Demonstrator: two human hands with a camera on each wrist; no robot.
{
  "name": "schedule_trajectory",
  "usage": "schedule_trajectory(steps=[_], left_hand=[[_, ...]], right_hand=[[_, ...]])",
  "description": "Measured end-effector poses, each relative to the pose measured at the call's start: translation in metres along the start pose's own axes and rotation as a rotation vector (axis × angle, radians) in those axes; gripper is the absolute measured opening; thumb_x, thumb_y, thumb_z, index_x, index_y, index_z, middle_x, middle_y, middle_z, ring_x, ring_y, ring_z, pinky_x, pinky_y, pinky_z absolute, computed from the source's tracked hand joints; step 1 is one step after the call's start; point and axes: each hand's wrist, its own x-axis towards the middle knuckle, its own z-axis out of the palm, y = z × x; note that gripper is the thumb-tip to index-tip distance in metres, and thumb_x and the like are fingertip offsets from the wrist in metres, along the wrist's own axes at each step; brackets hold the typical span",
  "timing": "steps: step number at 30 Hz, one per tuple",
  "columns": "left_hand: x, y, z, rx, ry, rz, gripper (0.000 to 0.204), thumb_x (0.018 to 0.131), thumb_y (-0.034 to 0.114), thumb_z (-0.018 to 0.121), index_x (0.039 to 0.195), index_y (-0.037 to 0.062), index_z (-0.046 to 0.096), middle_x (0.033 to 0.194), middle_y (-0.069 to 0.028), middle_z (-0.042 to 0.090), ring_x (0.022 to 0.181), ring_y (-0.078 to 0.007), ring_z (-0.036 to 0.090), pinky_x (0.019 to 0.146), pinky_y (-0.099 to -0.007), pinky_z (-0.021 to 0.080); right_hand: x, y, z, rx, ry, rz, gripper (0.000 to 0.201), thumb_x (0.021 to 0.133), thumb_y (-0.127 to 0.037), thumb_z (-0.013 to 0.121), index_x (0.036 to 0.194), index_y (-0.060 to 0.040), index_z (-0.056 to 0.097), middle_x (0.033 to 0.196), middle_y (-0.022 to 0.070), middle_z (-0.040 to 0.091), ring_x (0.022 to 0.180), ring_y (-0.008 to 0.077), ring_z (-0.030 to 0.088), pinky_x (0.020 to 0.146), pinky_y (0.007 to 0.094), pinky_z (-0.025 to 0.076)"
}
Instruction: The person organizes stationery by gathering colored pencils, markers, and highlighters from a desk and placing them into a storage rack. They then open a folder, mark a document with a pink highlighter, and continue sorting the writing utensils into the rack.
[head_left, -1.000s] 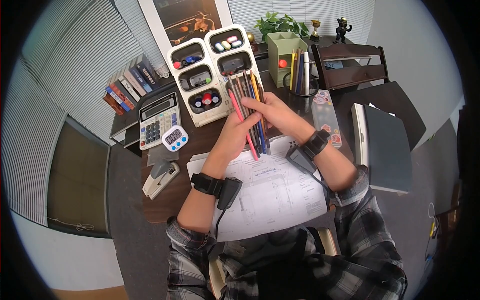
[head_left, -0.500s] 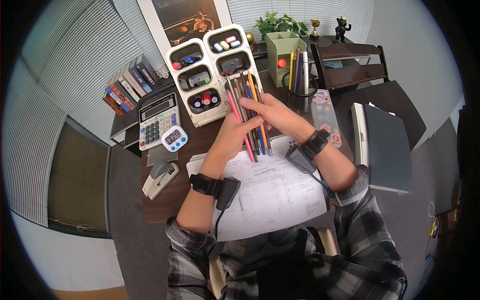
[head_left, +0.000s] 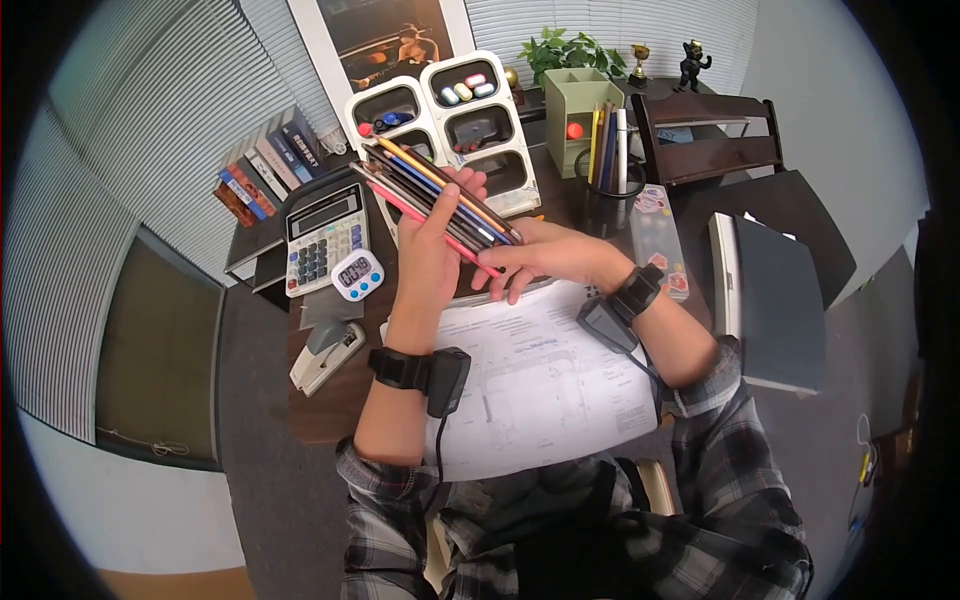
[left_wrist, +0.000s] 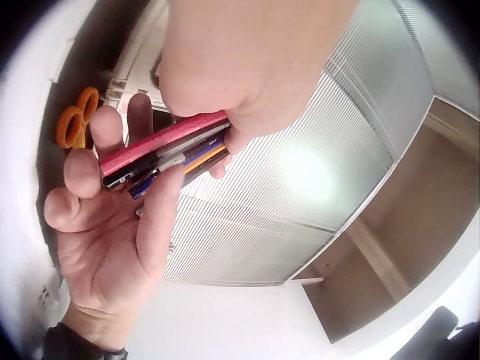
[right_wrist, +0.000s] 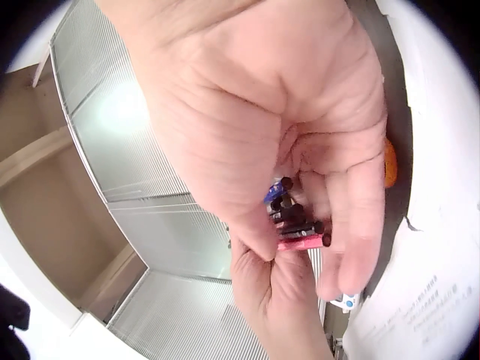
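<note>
A bundle of several pencils (head_left: 430, 190), mostly dark with pink, yellow and blue ones among them, lies slanted across both hands above the papers. My left hand (head_left: 425, 262) holds the bundle around its middle, thumb laid over the top. At the lower ends is my right hand (head_left: 565, 252), its thumb and fingers around them. In the left wrist view the right hand (left_wrist: 112, 232) has its thumb on one side of the pencil ends and fingers on the other. The blunt ends of the pencils (right_wrist: 300, 229) poke out under the right palm in the right wrist view.
Printed sheets (head_left: 550, 390) lie beneath the hands. Behind them stands a white organizer (head_left: 528, 203) with compartments. A calculator (head_left: 325, 225), timer (head_left: 357, 274) and stapler (head_left: 328, 358) are at left; a mesh pen cup (head_left: 610, 190) and sticker-covered box (head_left: 660, 240) at right. Orange-handled scissors (left_wrist: 71, 127) lie near the organizer.
The pencils have gone from nearly upright to slanting, tips toward the left. My left hand has turned beneath them, and the right hand has shifted down to their lower ends.
</note>
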Motion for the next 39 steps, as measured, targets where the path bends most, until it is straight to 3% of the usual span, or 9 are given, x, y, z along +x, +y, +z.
schedule_trajectory(steps=[6, 9, 12, 16, 18, 23, 28, 31, 39], left_hand=[[0.002, -0.005, -0.006, -0.092, -0.018, -0.054, 0.026, 0.099, 0.012, 0.059, 0.121, 0.0004, 0.052, 0.113, -0.0133, 0.062, 0.105, -0.0232, 0.064, 0.092, -0.0347, 0.055], [0.002, -0.007, -0.007, -0.097, -0.046, -0.076, 0.021, 0.1, 0.017, 0.058, 0.115, 0.0029, 0.053, 0.1, -0.0079, 0.06, 0.094, -0.0191, 0.063, 0.081, -0.0305, 0.056], [-0.001, -0.007, 0.002, 0.017, -0.015, -0.153, 0.021, 0.103, 0.027, 0.055, 0.096, 0.0064, 0.053, 0.082, -0.002, 0.052, 0.076, -0.0122, 0.054, 0.062, -0.0251, 0.046], [0.002, -0.014, 0.0, -0.032, 0.035, -0.071, 0.028, 0.102, 0.03, 0.057, 0.085, 0.0088, 0.049, 0.073, 0.001, 0.045, 0.065, -0.0092, 0.046, 0.055, -0.0239, 0.04], [0.002, -0.012, -0.005, 0.017, 0.162, -0.046, 0.036, 0.101, 0.034, 0.058, 0.078, 0.0116, 0.043, 0.066, 0.0033, 0.038, 0.057, -0.0075, 0.037, 0.051, -0.0242, 0.033], [0.0, -0.001, -0.002, -0.068, 0.246, 0.0, 0.039, 0.1, 0.037, 0.06, 0.076, 0.012, 0.042, 0.063, 0.0031, 0.038, 0.053, -0.0081, 0.036, 0.048, -0.0255, 0.031], [-0.001, -0.002, 0.009, -0.053, 0.284, -0.007, 0.036, 0.1, 0.033, 0.061, 0.078, 0.0095, 0.045, 0.064, -0.001, 0.044, 0.055, -0.0126, 0.046, 0.05, -0.0257, 0.037], [-0.002, -0.01, 0.006, 0.047, 0.213, -0.052, 0.035, 0.099, 0.03, 0.062, 0.077, 0.0086, 0.046, 0.064, -0.0015, 0.045, 0.058, -0.013, 0.049, 0.052, -0.0255, 0.039], [0.0, -0.014, 0.0, -0.027, 0.212, -0.066, 0.038, 0.099, 0.032, 0.062, 0.072, 0.0092, 0.046, 0.064, -0.0003, 0.042, 0.056, -0.0125, 0.044, 0.053, -0.0277, 0.037]], right_hand=[[0.004, 0.006, 0.001, 0.083, -0.019, 0.039, 0.037, 0.097, -0.029, 0.064, 0.115, 0.0033, 0.059, 0.099, 0.0144, 0.066, 0.08, 0.0176, 0.067, 0.069, 0.0279, 0.059], [0.009, 0.015, 0.0, 0.155, -0.044, 0.012, 0.03, 0.098, -0.025, 0.063, 0.113, 0.0018, 0.059, 0.098, 0.0109, 0.066, 0.08, 0.0155, 0.066, 0.069, 0.0272, 0.058], [0.015, 0.024, -0.004, 0.2, -0.082, -0.006, 0.026, 0.099, -0.022, 0.061, 0.112, 0.0005, 0.059, 0.098, 0.0079, 0.065, 0.081, 0.0134, 0.065, 0.07, 0.0265, 0.058], [0.015, 0.024, 0.0, 0.215, -0.092, 0.012, 0.023, 0.097, -0.017, 0.063, 0.11, 0.0011, 0.059, 0.097, 0.008, 0.065, 0.082, 0.0135, 0.066, 0.075, 0.0269, 0.06], [0.015, 0.027, 0.002, 0.206, -0.101, 0.033, 0.024, 0.096, -0.015, 0.065, 0.111, 0.002, 0.058, 0.097, 0.0094, 0.066, 0.083, 0.0142, 0.067, 0.077, 0.0275, 0.06], [0.012, 0.024, 0.003, 0.17, -0.164, 0.126, 0.026, 0.092, -0.009, 0.067, 0.111, 0.0051, 0.056, 0.1, 0.0146, 0.068, 0.087, 0.0174, 0.069, 0.081, 0.0293, 0.059], [0.013, 0.027, 0.0, 0.191, -0.174, 0.151, 0.026, 0.093, -0.005, 0.065, 0.113, 0.0079, 0.054, 0.102, 0.0176, 0.067, 0.089, 0.0207, 0.069, 0.083, 0.03, 0.059], [0.014, 0.031, 0.002, 0.24, -0.149, 0.117, 0.028, 0.093, -0.005, 0.064, 0.115, 0.0101, 0.054, 0.103, 0.0186, 0.067, 0.093, 0.0222, 0.07, 0.085, 0.0302, 0.059], [0.009, 0.023, 0.005, 0.195, -0.162, 0.126, 0.031, 0.094, -0.008, 0.064, 0.115, 0.013, 0.057, 0.105, 0.0203, 0.068, 0.095, 0.0238, 0.07, 0.084, 0.0309, 0.059]])
